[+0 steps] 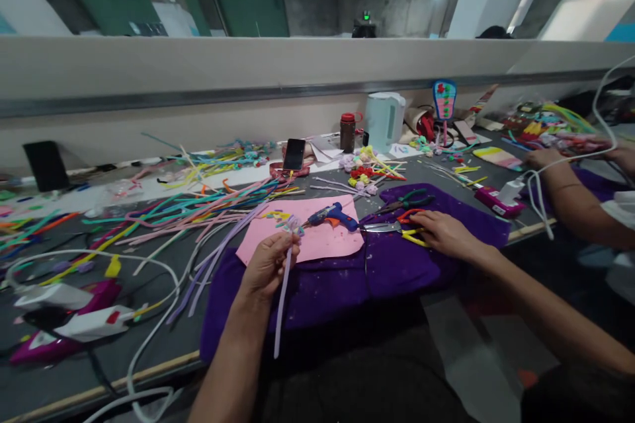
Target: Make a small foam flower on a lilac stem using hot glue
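Observation:
My left hand (272, 258) is closed in a pinch around a pipe-cleaner flower (292, 226) with pale petals, just below its head. The flower's lavender stem (282, 307) hangs down past my fingers. My right hand (444, 232) has its fingers on the handles of the scissors (387, 228), one orange and one yellow, and the blades point left. Between my hands a blue glue gun (335, 215) with an orange trigger lies on a pink sheet (327, 248). Dark-handled pliers (409, 201) rest behind the scissors on the purple cloth (397, 271).
Loose pipe cleaners (198, 205) spread over the left side. Behind stand a phone (294, 155), a brown bottle (348, 132) and a pale kettle (384, 122). Power strips (74, 330) with white cables lie at left; another (499, 201) is at right, near a co-worker's arm (570, 195).

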{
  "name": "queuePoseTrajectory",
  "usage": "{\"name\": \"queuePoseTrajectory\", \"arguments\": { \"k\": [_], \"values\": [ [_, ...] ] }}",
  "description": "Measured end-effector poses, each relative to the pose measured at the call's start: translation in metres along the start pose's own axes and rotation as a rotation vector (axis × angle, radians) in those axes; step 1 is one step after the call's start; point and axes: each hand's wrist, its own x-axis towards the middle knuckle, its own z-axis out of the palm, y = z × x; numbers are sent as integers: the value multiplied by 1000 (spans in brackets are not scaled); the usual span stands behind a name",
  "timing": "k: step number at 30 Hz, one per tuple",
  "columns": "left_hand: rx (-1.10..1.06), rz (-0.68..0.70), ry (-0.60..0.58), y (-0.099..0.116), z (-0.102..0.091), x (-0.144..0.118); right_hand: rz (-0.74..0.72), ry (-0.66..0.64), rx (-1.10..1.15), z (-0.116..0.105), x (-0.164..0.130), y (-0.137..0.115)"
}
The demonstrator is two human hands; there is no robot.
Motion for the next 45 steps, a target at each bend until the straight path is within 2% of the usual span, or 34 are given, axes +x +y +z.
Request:
{"name": "queuePoseTrajectory", "arguments": {
  "k": [3,7,11,16,18,21,23,26,29,32,33,35,38,42,45],
  "values": [
    [-10,-16,3,0,0,1,-33,-131,-81,0,10,12],
    [-26,-20,13,-1,-1,1,-46,-209,-113,-8,23,8],
    [-57,-8,5,-1,-3,0,-39,-164,-175,-17,23,11],
    [-88,9,13,-2,-4,0,-97,-105,-244,-32,8,28],
    [-113,18,29,-2,-4,0,-67,-106,-202,-40,-1,34],
    [-158,36,49,-2,-3,1,53,-66,-52,-51,-13,32],
    [-175,45,50,-1,-2,2,98,-9,143,-53,-14,18],
    [-167,48,56,1,0,3,85,91,462,-46,0,-24],
    [-143,52,63,7,4,4,-25,76,857,-32,34,-80],
    [-141,112,68,17,7,4,-159,19,1221,-17,80,-130],
    [-146,144,72,20,7,5,-176,68,1280,-12,96,-143],
    [-165,194,86,24,5,6,-191,136,1320,-1,122,-162],
    [-202,212,118,22,0,8,-181,190,1333,16,144,-174],
    [-230,196,137,10,-1,10,-142,153,1195,34,138,-170],
    [-229,178,126,4,2,9,-129,124,1071,40,126,-168]
  ]
}}
